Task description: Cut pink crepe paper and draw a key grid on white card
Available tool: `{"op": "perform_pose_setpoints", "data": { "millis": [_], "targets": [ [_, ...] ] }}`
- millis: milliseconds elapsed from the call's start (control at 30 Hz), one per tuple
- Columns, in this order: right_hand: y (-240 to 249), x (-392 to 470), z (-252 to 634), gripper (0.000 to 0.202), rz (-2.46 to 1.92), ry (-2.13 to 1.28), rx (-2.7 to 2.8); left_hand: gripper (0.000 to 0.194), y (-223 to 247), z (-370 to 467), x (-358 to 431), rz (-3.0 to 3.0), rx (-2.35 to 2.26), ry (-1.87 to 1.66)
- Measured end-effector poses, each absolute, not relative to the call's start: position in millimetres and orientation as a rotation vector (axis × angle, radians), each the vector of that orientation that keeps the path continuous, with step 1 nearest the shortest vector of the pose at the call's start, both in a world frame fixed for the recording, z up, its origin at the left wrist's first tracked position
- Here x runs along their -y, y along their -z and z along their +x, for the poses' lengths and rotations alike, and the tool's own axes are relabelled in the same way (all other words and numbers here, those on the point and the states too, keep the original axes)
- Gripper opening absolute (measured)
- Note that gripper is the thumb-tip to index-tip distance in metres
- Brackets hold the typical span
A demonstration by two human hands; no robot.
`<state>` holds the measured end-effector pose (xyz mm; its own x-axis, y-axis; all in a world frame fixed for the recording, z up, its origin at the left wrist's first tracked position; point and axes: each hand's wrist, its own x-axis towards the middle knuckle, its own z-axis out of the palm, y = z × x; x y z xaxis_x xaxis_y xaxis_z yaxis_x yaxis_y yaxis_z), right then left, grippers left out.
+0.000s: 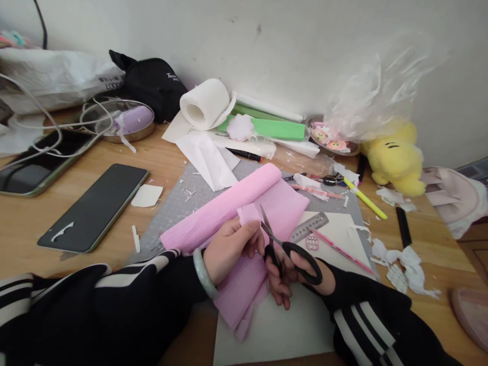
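Note:
Between the thumb and fingers of my left hand [232, 244] is a small folded piece of pink crepe paper [249, 213]. My right hand [284, 279] has its fingers through the black handles of a pair of scissors [272, 231]. The blades are apart and lie close beside the held piece; I cannot tell whether they touch it. A pink crepe paper roll [224, 203] lies slantwise behind my hands, partly unrolled to the right. More pink paper [242, 290] hangs down below my hands over a white sheet [274, 325].
Two phones [95, 208] lie on the left. At the back are a toilet paper roll [206, 104] and green paper [278, 128]. To the right are a metal ruler [308, 227], a pink pen [343, 251], a yellow pen [365, 198], paper scraps [409, 269] and a yellow plush toy [394, 155].

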<state>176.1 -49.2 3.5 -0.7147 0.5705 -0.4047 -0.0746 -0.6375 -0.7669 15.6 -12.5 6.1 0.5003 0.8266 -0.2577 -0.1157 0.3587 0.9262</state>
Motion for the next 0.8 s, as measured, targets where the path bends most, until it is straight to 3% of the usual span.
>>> {"op": "perform_pose_setpoints", "data": {
  "millis": [800],
  "targets": [
    [-1.6,49.1,174.3,0.054,-0.951,-2.33,1.096,0.039,-3.4,15.0,11.8,1.039,-0.863,-0.727]
  ]
}}
